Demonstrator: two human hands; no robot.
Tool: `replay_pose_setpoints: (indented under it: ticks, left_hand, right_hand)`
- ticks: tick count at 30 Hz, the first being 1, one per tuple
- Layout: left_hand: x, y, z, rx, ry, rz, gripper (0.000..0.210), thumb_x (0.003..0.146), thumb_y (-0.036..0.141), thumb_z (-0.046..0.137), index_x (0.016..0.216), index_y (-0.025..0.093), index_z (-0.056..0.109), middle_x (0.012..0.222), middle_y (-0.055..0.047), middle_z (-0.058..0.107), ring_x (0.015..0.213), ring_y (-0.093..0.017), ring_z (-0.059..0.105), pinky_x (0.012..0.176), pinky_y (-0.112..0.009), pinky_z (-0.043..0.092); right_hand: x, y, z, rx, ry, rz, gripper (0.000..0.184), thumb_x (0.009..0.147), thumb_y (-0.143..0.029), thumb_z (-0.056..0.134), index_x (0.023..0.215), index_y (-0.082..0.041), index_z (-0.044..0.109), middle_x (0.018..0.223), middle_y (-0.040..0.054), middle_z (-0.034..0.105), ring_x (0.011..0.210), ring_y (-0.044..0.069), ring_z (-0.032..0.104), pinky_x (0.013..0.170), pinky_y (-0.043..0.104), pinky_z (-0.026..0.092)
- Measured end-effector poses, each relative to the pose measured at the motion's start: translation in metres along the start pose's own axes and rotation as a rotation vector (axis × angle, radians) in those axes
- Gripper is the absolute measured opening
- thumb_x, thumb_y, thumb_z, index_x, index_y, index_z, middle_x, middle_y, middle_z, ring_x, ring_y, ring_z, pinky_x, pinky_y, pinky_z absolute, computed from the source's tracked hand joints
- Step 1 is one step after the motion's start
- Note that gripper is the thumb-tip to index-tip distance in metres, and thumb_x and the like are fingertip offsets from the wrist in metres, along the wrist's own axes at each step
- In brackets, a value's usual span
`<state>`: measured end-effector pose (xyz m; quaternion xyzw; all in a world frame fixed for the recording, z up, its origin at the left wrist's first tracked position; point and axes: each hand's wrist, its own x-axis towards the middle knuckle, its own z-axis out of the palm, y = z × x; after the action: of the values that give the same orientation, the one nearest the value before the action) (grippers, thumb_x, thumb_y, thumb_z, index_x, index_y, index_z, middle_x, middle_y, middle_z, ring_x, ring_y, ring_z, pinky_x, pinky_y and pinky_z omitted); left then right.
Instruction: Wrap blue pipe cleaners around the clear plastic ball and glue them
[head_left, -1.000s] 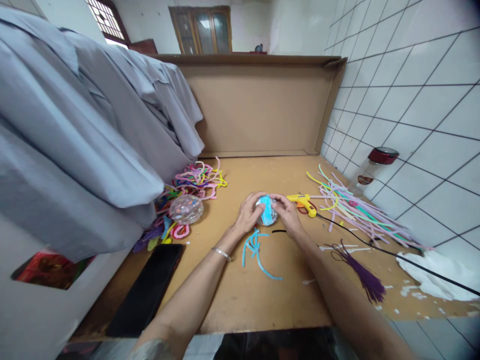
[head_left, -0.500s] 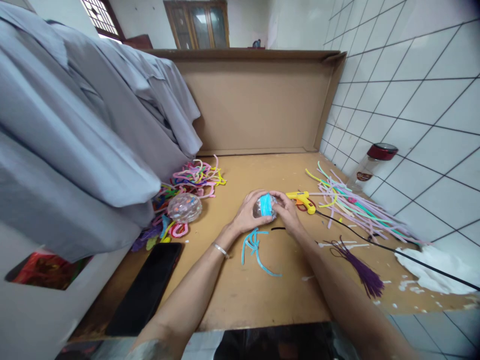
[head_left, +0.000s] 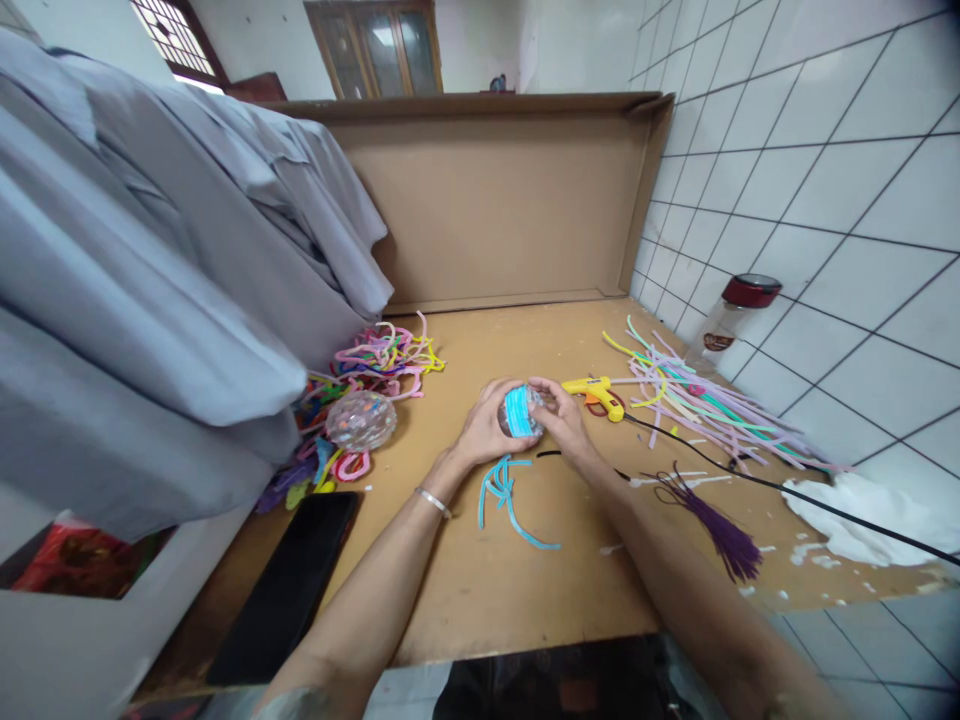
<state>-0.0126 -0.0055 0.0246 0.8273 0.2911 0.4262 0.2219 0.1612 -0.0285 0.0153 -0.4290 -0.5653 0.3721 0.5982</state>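
Note:
A small clear, round plastic piece with bright blue strips [head_left: 517,412] across it is held between my two hands above the table. My left hand [head_left: 484,425] wraps round its left side, thumb along the lower edge. From the right, the fingers of my right hand [head_left: 561,415] press against its side. Just below lie several loose light-blue pipe cleaners [head_left: 501,486] and a short black strip [head_left: 549,453]. A yellow hot glue gun [head_left: 596,392] rests close to the right hand, its black cord running off to the right.
A clear plastic ball [head_left: 361,420] sits by a heap of coloured pipe cleaners [head_left: 390,352] at left, with a black phone [head_left: 289,590] nearer me. At right are straight pipe cleaners [head_left: 720,408], a purple tassel [head_left: 716,530], white cloth [head_left: 862,515] and a red-lidded jar [head_left: 731,320].
The whole view has shifted slightly, so everything appears a little further left. Both hands still hold the blue-striped piece, which shows its strips at a slightly different angle.

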Motion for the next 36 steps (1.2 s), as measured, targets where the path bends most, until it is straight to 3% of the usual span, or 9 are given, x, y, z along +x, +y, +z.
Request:
replay_pose_setpoints:
  ticks: [7, 11, 17, 25, 31, 36]
  left_hand:
    - [-0.001, 0.0, 0.0, 0.042, 0.007, -0.014, 0.09, 0.061, 0.041, 0.089, 0.14, 0.024, 0.051, 0.144, -0.013, 0.053, 0.137, -0.035, 0.048, 0.117, -0.051, 0.035]
    - [0.0, 0.002, -0.002, 0.06, -0.027, -0.02, 0.091, 0.063, 0.042, 0.089, 0.143, 0.026, 0.05, 0.14, -0.012, 0.058, 0.131, -0.034, 0.053, 0.115, -0.05, 0.037]
    - [0.002, -0.002, -0.006, -0.008, -0.092, -0.009, 0.095, 0.062, 0.041, 0.09, 0.145, 0.024, 0.048, 0.146, -0.015, 0.053, 0.137, -0.035, 0.049, 0.117, -0.05, 0.036]
    - [0.005, 0.007, -0.005, -0.002, -0.051, -0.013, 0.077, 0.06, 0.036, 0.089, 0.13, 0.022, 0.058, 0.134, -0.013, 0.061, 0.127, -0.033, 0.055, 0.113, -0.048, 0.041]
    - [0.005, 0.007, -0.004, -0.015, -0.038, -0.015, 0.074, 0.061, 0.032, 0.087, 0.128, 0.022, 0.057, 0.134, -0.012, 0.06, 0.128, -0.032, 0.055, 0.113, -0.049, 0.042]
    - [0.005, 0.0, -0.006, -0.009, -0.08, -0.002, 0.084, 0.057, 0.039, 0.092, 0.131, 0.022, 0.055, 0.14, -0.014, 0.055, 0.134, -0.034, 0.05, 0.115, -0.052, 0.041]
  right_hand:
    - [0.002, 0.007, 0.0, -0.001, 0.028, 0.027, 0.044, 0.071, -0.033, 0.068, 0.114, -0.024, 0.066, 0.121, 0.0074, 0.07, 0.118, 0.027, 0.062, 0.105, 0.045, 0.049]
    - [0.002, 0.007, -0.001, -0.009, 0.015, 0.011, 0.044, 0.072, -0.033, 0.067, 0.116, -0.025, 0.065, 0.123, 0.0078, 0.069, 0.118, 0.027, 0.061, 0.105, 0.044, 0.048]
    - [0.001, 0.005, 0.001, -0.011, 0.01, -0.005, 0.047, 0.073, -0.038, 0.069, 0.117, -0.024, 0.064, 0.123, 0.0086, 0.068, 0.118, 0.027, 0.061, 0.106, 0.045, 0.047]
    - [0.0, 0.0, 0.0, -0.021, 0.015, 0.021, 0.044, 0.071, -0.038, 0.07, 0.112, -0.024, 0.063, 0.119, 0.009, 0.068, 0.117, 0.028, 0.062, 0.104, 0.046, 0.049]
    - [-0.002, -0.008, -0.003, -0.233, 0.049, -0.105, 0.036, 0.075, -0.036, 0.066, 0.108, -0.024, 0.065, 0.115, 0.0077, 0.069, 0.115, 0.027, 0.061, 0.106, 0.047, 0.045]
    - [-0.002, -0.012, -0.002, -0.253, 0.021, -0.153, 0.032, 0.075, -0.034, 0.063, 0.105, -0.022, 0.065, 0.108, 0.0082, 0.07, 0.107, 0.026, 0.064, 0.1, 0.045, 0.049]
